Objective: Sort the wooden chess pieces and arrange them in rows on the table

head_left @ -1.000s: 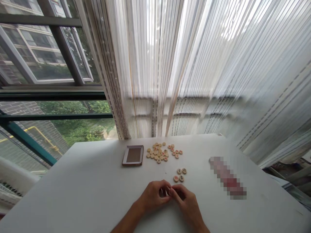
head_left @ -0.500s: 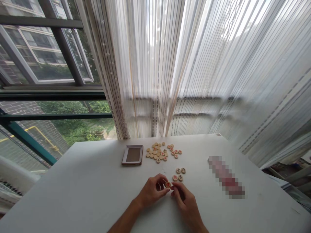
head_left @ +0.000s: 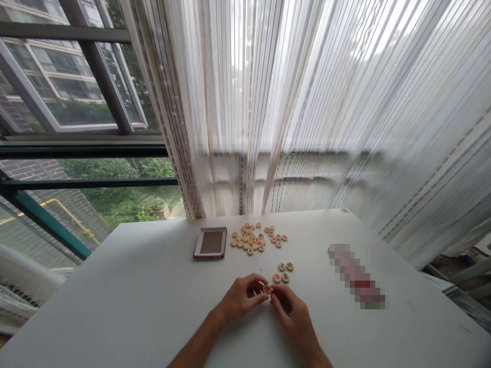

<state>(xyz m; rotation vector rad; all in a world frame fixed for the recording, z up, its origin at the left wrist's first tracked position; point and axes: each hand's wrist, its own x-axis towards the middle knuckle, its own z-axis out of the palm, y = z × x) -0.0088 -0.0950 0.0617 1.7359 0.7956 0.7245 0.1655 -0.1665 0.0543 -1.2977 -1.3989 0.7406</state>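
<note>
A round wooden Chinese chess piece [head_left: 267,289] with a red character is held just above the table's near part, its marked face towards me. My left hand [head_left: 245,297] pinches it from the left between thumb and fingers. From the right, the fingertips of my right hand [head_left: 291,311] close on its edge. Just beyond the hands lies a small square group of several pieces, among them a red-marked piece [head_left: 276,278] and a black-marked piece [head_left: 285,277]. Farther back is a larger loose heap of pieces [head_left: 250,242], many blank side up.
Left of the heap lies an open shallow box [head_left: 197,249] with a brown bottom. More red-marked pieces [head_left: 279,244] sit right of the heap. A pixelated pinkish object [head_left: 355,276] lies on the white table [head_left: 153,301] at right. Curtains [head_left: 245,128] hang behind the table.
The fingers of my right hand have come in against the chess piece, and its face has turned a little. Both hands stay in nearly the same place.
</note>
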